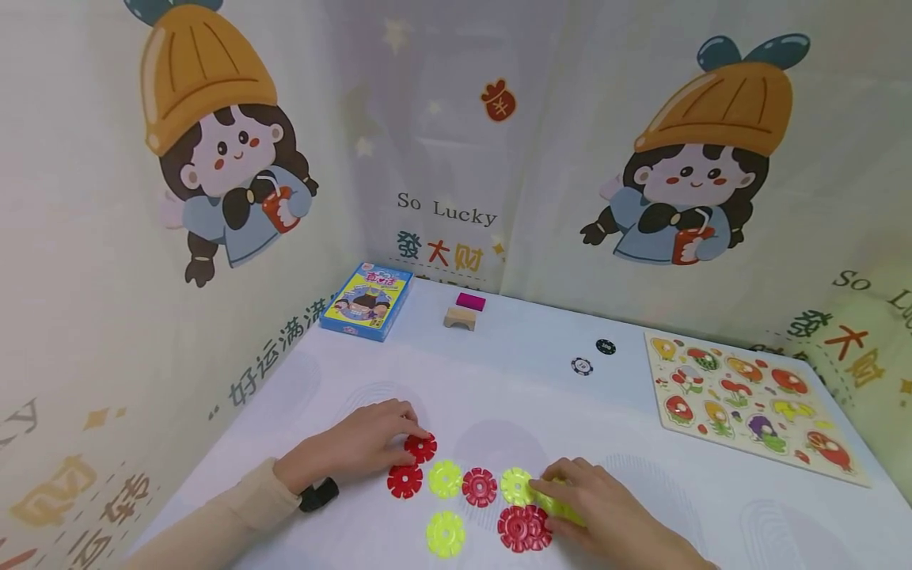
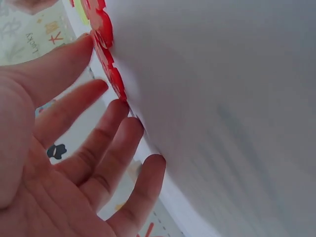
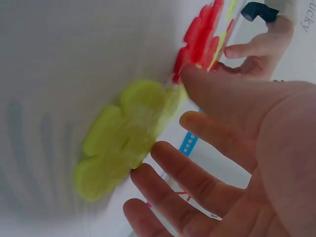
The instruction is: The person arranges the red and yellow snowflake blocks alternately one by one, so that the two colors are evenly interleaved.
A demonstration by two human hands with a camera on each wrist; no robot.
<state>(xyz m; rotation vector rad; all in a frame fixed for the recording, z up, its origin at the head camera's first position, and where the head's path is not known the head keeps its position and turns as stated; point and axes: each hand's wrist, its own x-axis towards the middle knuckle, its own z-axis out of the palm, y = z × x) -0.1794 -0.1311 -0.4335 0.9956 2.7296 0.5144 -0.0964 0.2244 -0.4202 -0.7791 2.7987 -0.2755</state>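
Note:
Flat, flower-shaped plastic discs with notched rims lie on the white table. My left hand point(image 1: 366, 437) touches a red disc point(image 1: 422, 449) with its fingertips, the fingers spread in the left wrist view. Just below lies another red disc point(image 1: 404, 481). To the right follow a yellow disc point(image 1: 445, 479), a darker red disc point(image 1: 480, 488) and a second yellow disc point(image 1: 515, 485). My right hand point(image 1: 606, 503) rests, fingers apart, at yellow discs point(image 3: 123, 140) that it partly hides in the head view. Overlapping red discs point(image 1: 525, 528) lie by its thumb.
A lone yellow disc point(image 1: 445, 534) lies nearest me. Farther back are a blue-yellow card box point(image 1: 366, 302), a wooden arch block point(image 1: 459, 318), a magenta block point(image 1: 470, 302) and two chips point(image 1: 582, 366). A fruit puzzle board point(image 1: 755, 404) lies at right. Printed cloth walls enclose the table.

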